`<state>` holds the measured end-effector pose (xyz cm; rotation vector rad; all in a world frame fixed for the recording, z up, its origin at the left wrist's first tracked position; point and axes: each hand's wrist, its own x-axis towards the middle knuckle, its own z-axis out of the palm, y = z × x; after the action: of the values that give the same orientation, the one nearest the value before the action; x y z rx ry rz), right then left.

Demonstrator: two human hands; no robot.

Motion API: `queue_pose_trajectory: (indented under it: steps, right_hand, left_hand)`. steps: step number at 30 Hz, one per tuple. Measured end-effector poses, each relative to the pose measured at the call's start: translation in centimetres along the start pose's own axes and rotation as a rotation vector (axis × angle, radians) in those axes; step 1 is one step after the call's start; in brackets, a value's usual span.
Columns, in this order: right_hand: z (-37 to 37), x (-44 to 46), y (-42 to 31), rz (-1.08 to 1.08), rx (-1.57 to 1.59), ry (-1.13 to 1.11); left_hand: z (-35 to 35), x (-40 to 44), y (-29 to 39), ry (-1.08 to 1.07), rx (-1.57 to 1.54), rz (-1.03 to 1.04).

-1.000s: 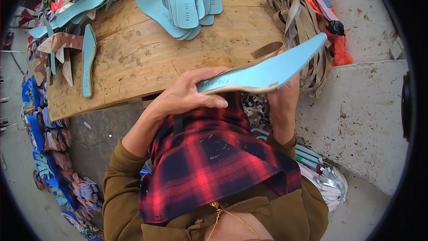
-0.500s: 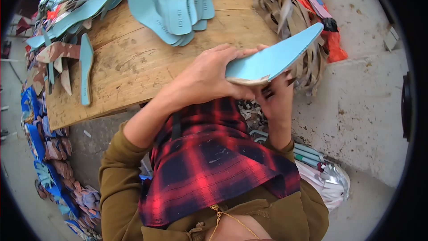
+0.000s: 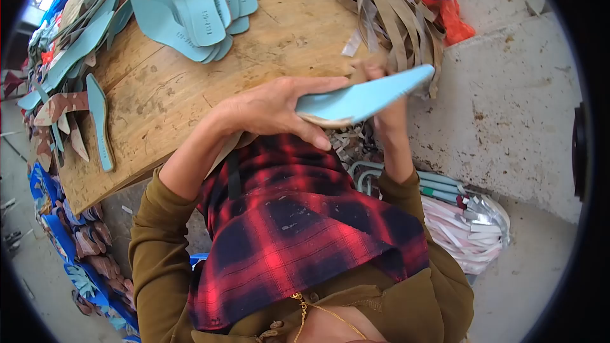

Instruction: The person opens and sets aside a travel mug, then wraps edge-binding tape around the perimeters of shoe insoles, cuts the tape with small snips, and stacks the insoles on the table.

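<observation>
My left hand (image 3: pixel 276 105) is closed around one end of a light blue insole (image 3: pixel 362 98), thumb below and fingers along the top. A beige band shows along its lower edge near my thumb. The pointed end juts out to the right. My right hand (image 3: pixel 387 98) is behind the insole, blurred by motion and partly covered by it, close to a bundle of tan strips (image 3: pixel 400 19). Whether its fingers hold anything is hidden. Part of a tan strip (image 3: pixel 227 147) shows under my left wrist.
Stacked blue insoles (image 3: pixel 197 6) lie on the wooden table (image 3: pixel 273 38). A single insole (image 3: pixel 99 124) lies near the left edge beside camouflage-patterned pieces (image 3: pixel 60 111). Bundled white strips (image 3: pixel 464 232) are at lower right, by a concrete ledge (image 3: pixel 489 108). Blue containers (image 3: pixel 60 241) stand at left.
The insole and my left hand have shifted left, and the insole is tipped flatter. My right hand has moved from under its edge up behind it, towards the tan strips. The camera view has shifted.
</observation>
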<state>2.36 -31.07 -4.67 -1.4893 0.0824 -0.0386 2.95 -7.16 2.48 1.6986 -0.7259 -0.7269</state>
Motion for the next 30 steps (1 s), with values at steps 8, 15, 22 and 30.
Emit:
queue_pose_trajectory:
  steps: [8, 15, 22, 30]
  right_hand:
    - [-0.4, -4.4, -0.6, 0.52, 0.311, -0.365]
    - [2.5, -5.3, 0.3, 0.596, 0.534, -0.38]
    - [1.6, -6.0, -0.5, 0.469, 0.595, -0.147]
    - [11.0, -1.7, -0.6, 0.348, 0.307, -0.472]
  left_hand:
    - [0.3, -0.5, -2.0, -0.005, 0.079, -0.089]
    - [0.5, -4.2, -1.0, -0.063, 0.383, -0.175]
    - [1.5, -6.4, -4.2, 0.143, -0.284, -0.239]
    - [3.4, -7.7, -2.8, 0.584, -0.606, -0.228]
